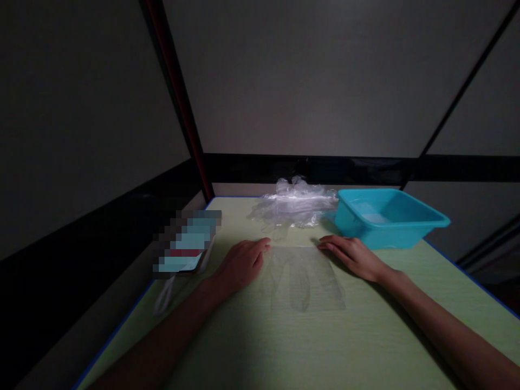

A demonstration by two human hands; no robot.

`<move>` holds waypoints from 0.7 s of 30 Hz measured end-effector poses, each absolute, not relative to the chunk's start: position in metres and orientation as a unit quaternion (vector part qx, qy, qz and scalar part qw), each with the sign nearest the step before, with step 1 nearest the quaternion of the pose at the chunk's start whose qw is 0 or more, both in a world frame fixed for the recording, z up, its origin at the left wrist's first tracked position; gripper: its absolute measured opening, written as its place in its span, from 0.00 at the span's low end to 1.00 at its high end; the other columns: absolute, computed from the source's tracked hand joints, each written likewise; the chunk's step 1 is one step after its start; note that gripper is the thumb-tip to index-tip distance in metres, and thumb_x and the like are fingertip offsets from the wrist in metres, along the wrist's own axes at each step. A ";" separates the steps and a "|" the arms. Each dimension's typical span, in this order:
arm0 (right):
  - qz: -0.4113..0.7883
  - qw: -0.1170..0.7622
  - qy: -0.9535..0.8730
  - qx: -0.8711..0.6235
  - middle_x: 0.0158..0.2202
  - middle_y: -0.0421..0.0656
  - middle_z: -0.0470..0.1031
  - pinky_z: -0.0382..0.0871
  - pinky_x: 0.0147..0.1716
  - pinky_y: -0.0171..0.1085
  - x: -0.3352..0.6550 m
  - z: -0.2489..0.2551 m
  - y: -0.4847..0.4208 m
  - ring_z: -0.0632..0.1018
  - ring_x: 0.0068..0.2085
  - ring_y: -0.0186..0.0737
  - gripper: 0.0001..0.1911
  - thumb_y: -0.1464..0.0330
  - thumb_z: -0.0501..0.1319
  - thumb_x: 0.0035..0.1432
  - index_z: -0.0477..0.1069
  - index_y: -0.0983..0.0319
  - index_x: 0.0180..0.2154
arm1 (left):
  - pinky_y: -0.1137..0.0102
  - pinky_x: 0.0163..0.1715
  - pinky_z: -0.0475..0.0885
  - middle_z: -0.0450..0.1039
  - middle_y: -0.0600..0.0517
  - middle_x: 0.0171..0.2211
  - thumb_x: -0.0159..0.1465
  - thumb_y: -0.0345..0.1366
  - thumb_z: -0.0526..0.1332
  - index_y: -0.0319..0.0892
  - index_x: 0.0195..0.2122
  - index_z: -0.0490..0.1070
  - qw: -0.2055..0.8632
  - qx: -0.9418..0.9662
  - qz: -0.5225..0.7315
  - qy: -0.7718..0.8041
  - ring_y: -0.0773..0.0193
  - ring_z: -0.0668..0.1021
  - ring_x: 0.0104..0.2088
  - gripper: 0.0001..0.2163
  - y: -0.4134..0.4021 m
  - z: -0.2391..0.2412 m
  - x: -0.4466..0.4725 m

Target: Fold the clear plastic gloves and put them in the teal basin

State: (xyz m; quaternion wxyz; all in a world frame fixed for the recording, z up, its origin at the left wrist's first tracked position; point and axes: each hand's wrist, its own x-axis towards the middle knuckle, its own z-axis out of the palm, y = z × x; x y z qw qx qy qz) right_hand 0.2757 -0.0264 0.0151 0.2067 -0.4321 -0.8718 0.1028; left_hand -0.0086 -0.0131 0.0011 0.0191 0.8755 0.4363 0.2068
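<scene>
So I've got both hands flat and loose on the table [252, 346], left hand [240, 264] and right hand [354, 255] pinning a clear glove [303, 276] between them. Glove pile [294, 207] and a blue tub [385, 216] sit just behind.

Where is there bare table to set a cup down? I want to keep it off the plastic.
Free: the near table between the forearms, below the flat clear glove. Crowded: the far edge, with the glove pile beside the blue basin.
</scene>
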 end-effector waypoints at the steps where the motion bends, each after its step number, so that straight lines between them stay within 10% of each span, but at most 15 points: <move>1: 0.104 0.206 -0.873 -0.429 0.44 0.46 0.71 0.67 0.41 0.40 0.275 0.015 -0.027 0.73 0.42 0.41 0.16 0.66 0.43 0.63 0.66 0.62 0.43 | 0.66 0.42 0.67 0.74 0.51 0.40 0.57 0.25 0.49 0.40 0.46 0.62 0.018 0.874 0.205 0.441 0.61 0.75 0.40 0.16 -0.014 0.003 -0.009; 13: 0.111 0.214 -0.877 -0.415 0.48 0.45 0.69 0.65 0.47 0.42 0.267 0.014 -0.030 0.71 0.47 0.41 0.18 0.66 0.43 0.63 0.62 0.62 0.50 | 0.66 0.49 0.64 0.69 0.48 0.46 0.57 0.26 0.48 0.38 0.48 0.62 0.026 0.863 0.215 0.457 0.63 0.71 0.47 0.17 -0.018 0.006 -0.006; 21: 0.100 0.127 -0.926 -0.341 0.61 0.49 0.43 0.46 0.58 0.44 0.239 0.011 -0.037 0.48 0.61 0.43 0.30 0.59 0.44 0.61 0.42 0.68 0.60 | 0.66 0.57 0.52 0.48 0.45 0.59 0.61 0.34 0.47 0.36 0.57 0.50 0.056 0.928 0.163 0.330 0.63 0.53 0.59 0.22 -0.030 0.006 0.016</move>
